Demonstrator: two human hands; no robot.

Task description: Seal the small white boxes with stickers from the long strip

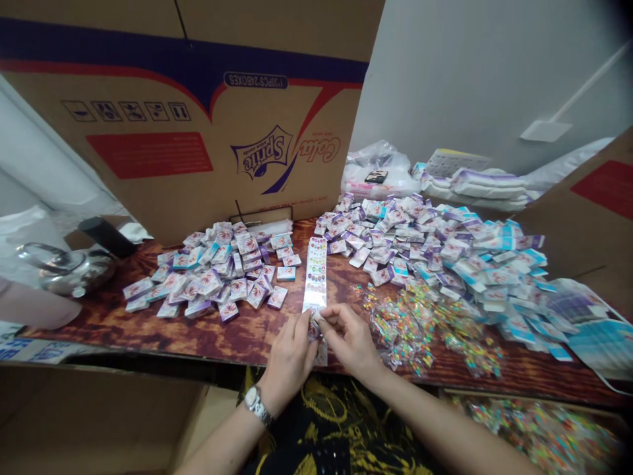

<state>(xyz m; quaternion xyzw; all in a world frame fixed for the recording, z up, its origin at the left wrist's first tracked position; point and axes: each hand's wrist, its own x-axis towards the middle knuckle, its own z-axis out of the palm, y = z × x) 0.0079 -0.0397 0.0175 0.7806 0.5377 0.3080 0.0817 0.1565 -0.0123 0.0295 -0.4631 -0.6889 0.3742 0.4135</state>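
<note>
My fingers are drawn in close, thumbs and forefingers bent to fine pinches that meet over one spot, none of them spread wide. The biggest thing before me is the cardboard carton, its print upside down, standing at the back of the reddish-brown table. Next in size comes the right-hand heap of little boxes, spilling well along the table, then the lesser left-hand pile of boxes. Clear packets of bright candy lie just beside my right forearm. Between the two piles the printed strip, with its rows of coloured rounds, runs towards me and passes beneath my hands.

Smallest of all is the small piece, white and purple, over the near part of that strip. My left hand grips it from one side and my right hand pinches it from the other (my knuckles hide most of it, so I can't tell its full shape). I judge the step to be close fingertip work on this piece; the next move calls for a steady left grip and a light, exact right thumb and forefinger.
</note>
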